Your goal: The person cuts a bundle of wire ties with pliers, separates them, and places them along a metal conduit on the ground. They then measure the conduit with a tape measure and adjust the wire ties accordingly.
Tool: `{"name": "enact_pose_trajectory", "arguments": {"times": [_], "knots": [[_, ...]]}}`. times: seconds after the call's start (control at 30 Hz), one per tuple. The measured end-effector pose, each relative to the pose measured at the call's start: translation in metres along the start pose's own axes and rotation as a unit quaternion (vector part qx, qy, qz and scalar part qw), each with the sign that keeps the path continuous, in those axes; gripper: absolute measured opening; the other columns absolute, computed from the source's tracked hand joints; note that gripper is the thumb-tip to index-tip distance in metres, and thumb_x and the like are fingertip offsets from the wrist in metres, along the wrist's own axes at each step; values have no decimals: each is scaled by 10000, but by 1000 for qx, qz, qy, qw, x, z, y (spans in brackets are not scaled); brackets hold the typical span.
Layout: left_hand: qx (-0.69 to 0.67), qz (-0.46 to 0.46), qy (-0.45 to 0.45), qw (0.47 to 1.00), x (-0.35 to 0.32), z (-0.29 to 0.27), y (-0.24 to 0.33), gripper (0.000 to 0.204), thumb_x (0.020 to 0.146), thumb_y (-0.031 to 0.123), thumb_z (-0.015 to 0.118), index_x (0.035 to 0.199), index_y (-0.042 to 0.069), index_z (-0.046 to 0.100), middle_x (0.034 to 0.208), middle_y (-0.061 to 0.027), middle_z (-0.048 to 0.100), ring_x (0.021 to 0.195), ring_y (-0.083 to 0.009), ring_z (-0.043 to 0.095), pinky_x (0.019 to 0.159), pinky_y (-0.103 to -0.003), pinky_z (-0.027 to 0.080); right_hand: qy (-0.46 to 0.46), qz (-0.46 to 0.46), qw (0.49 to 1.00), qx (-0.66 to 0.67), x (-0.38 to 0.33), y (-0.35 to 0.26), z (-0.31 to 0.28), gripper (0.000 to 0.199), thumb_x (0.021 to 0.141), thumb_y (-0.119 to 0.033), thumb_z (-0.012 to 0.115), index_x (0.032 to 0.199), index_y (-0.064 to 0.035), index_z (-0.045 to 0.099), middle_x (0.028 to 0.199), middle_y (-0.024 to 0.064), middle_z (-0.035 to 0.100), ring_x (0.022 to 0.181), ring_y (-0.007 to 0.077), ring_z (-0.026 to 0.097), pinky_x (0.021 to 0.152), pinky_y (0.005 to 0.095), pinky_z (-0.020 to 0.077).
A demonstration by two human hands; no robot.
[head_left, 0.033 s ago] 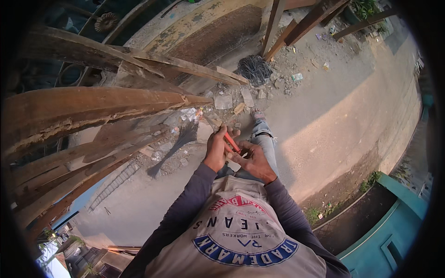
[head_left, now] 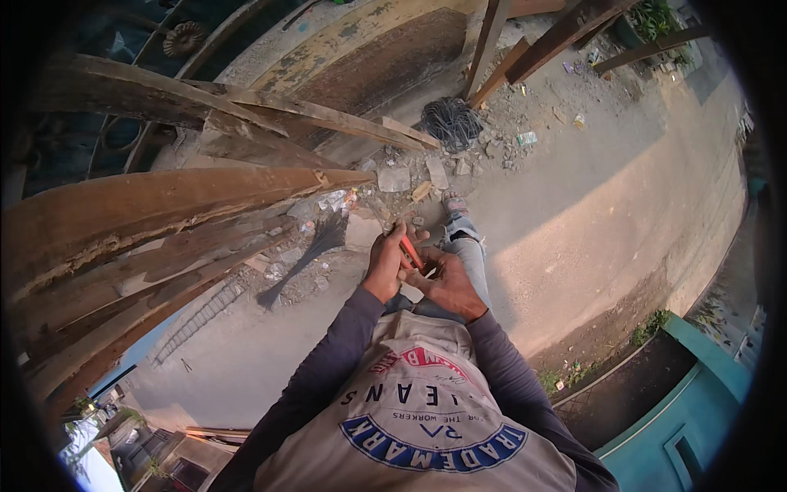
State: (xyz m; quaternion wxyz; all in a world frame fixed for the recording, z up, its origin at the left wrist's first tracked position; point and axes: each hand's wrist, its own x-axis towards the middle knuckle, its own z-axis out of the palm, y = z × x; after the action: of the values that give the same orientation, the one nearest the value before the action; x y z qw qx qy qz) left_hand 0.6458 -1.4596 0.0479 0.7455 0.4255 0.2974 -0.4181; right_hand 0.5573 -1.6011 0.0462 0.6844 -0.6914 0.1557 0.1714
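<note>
In front of my waist, both hands are together on a red-handled tool (head_left: 412,252). Its long red grip shows between the hands, with a second red part below it, rather like a pair of pliers; its working end is mostly hidden. My left hand (head_left: 385,266) is closed around the tool, thumb along the red grip. My right hand (head_left: 449,283) has its fingers bent and pinched at the tool's lower end; anything small between them is hidden. Beyond my left hand, a bundle of thin dark wires (head_left: 307,258) lies fanned out on the ground.
Heavy wooden beams (head_left: 180,193) slope in from the left. A dark coil of wire (head_left: 450,124) lies among rubble near wooden posts (head_left: 525,61). Broken tile pieces (head_left: 394,179) lie ahead of my foot (head_left: 453,202). A teal wall (head_left: 705,402) bounds the lower right.
The view has shifted very slightly. Both hands keep practically the same place and grip on the red-handled tool.
</note>
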Motion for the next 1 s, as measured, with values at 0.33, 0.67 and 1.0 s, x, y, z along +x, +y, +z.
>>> {"name": "enact_pose_trajectory", "arguments": {"times": [0.33, 0.67, 1.0], "knots": [[332, 198, 118, 914, 161, 121, 67, 540, 1001, 268, 724, 1424, -20, 551, 1291, -214, 697, 1222, -277, 672, 977, -345, 559, 65, 291, 942, 153, 190, 137, -193, 353, 898, -257, 788, 671, -44, 622, 685, 66, 649, 576, 163, 622, 538, 310, 525], [560, 586, 342, 475, 242, 206, 339, 818, 824, 300, 782, 1541, 64, 467, 1571, -255, 460, 1436, -437, 451, 1196, -498, 383, 150, 112, 938, -293, 321, 243, -315, 793, 824, -497, 821, 1247, 153, 657, 1076, 322, 753, 1094, 409, 737, 956, 414, 573], [692, 402, 282, 529, 233, 165, 447, 937, 832, 415, 803, 1621, 142, 377, 1666, -189, 359, 1475, -413, 428, 1193, -464, 394, 48, 159, 938, -303, 116, 319, -305, 267, 915, -227, 725, 883, 33, 775, 689, 104, 734, 579, 185, 719, 550, 348, 590]]}}
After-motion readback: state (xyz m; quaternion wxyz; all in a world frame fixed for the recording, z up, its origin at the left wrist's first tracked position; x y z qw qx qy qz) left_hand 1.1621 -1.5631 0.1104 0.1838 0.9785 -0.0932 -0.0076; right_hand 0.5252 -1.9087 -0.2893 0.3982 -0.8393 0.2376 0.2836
